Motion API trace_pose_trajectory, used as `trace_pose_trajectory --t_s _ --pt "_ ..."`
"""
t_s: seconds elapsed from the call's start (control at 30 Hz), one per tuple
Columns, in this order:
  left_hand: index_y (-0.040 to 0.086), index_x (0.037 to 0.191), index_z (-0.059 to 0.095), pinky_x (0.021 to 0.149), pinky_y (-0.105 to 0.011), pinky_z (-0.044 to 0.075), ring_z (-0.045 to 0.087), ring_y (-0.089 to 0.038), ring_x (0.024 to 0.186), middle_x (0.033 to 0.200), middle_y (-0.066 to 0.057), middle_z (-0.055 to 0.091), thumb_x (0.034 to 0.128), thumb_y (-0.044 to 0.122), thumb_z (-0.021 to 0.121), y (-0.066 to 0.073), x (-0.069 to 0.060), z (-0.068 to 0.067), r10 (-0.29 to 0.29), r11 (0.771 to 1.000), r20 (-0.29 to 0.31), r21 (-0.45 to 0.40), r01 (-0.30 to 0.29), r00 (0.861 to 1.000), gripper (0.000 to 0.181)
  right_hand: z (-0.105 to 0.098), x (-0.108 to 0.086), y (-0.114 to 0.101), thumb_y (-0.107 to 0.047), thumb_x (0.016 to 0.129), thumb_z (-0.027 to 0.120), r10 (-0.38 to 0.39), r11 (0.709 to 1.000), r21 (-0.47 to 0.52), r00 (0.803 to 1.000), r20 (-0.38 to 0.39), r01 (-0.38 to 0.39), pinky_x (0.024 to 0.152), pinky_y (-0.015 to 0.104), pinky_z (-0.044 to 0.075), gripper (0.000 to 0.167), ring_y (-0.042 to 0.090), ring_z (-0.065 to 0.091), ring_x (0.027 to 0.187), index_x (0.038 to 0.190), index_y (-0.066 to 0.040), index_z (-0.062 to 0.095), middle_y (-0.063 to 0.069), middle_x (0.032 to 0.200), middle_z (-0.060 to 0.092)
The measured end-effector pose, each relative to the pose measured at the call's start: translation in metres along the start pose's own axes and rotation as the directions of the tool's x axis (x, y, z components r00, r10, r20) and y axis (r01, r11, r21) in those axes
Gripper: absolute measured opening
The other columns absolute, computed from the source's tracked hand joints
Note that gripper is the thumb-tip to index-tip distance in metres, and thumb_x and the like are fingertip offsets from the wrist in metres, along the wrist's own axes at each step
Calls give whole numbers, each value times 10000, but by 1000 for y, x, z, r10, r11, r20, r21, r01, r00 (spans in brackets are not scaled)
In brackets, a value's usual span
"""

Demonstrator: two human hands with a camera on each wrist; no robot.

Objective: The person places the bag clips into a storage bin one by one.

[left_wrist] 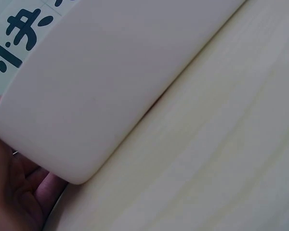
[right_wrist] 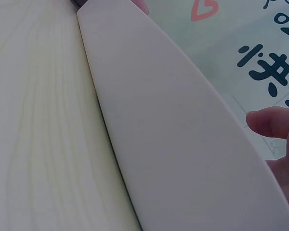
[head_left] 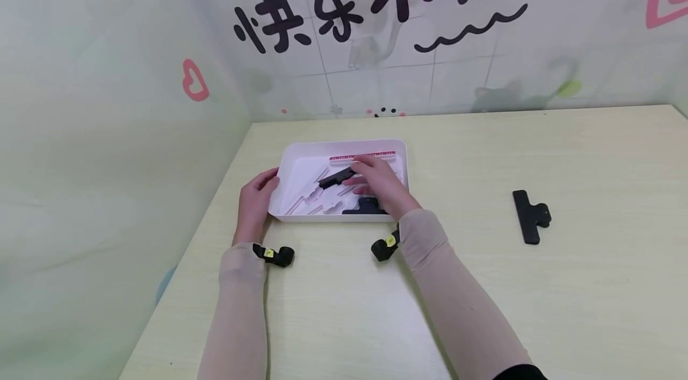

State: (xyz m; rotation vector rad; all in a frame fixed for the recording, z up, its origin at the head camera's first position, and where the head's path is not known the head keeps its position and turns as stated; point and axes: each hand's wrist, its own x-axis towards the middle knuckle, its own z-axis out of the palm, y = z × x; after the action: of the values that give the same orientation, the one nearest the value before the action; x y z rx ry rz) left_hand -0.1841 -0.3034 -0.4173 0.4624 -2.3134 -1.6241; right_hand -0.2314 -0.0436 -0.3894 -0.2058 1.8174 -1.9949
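A shallow white tray (head_left: 290, 152) sits on the table, and my left hand (head_left: 255, 202) grips its left end. In the left wrist view, the fingers (left_wrist: 31, 185) curl at the corner of the tray's outer wall. My right hand (head_left: 380, 184) reaches over the right part of the tray with its fingers apart. Its fingertips are close to a long black clip (head_left: 334, 179) lying aslant inside; whether they touch it is unclear. Below that hand, another black clip (head_left: 366, 207) lies by the near wall. The right wrist view shows a finger (right_wrist: 272, 121) above the rim.
A strip with a red edge (head_left: 337, 159) lies along the tray's far side, and several pale, thin pieces (head_left: 317, 193) lie in its middle. A third black clip (head_left: 529, 217) lies on the table to the right. A printed cloth (head_left: 462, 81) hangs behind the table.
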Motion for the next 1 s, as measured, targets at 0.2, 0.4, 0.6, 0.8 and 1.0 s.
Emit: trace_pose_trajectory --t_s 0.2,0.4,0.6,0.8,1.0 --pt "205 1183 589 881 -295 401 477 -104 1064 1186 44 547 877 308 565 2 1 2 5 1000 9 -16 -5 1000 324 -2 -3 0 -243 926 483 -18 1000 2 998 58 18 737 314 504 525 244 601 936 1386 -82 291 91 1358 379" --pt "191 1197 578 887 -300 397 472 -108 1072 1198 36 544 882 287 560 3 2 3 -4 1000 13 -15 5 1000 330 -2 -7 -1 -255 909 517 -13 999 -42 995 102 17 753 298 500 515 230 584 983 1379 -139 339 58 1374 365" --pt "205 1201 575 886 -300 397 470 -109 1071 1203 45 538 879 317 562 4 1 3 -10 1000 19 -16 10 1000 341 0 -7 -1 -271 908 522 -65 994 -78 995 77 71 757 298 499 398 220 601 946 1264 -96 489 76 1253 494" --pt "205 1200 577 890 -302 397 470 -113 1076 1206 42 537 878 322 560 2 0 2 -19 1000 15 -16 19 1000 343 4 -10 -2 -322 898 531 -175 966 -186 983 54 182 804 322 472 289 205 604 916 1133 -167 599 55 1056 620" --pt "219 1190 585 902 -317 387 462 -124 1096 1211 37 536 871 349 564 0 2 -1 -15 1000 7 -10 15 1000 345 6 -15 -5 -313 905 521 -332 898 -293 942 37 328 808 318 456 242 174 582 933 1104 -212 615 41 968 649"
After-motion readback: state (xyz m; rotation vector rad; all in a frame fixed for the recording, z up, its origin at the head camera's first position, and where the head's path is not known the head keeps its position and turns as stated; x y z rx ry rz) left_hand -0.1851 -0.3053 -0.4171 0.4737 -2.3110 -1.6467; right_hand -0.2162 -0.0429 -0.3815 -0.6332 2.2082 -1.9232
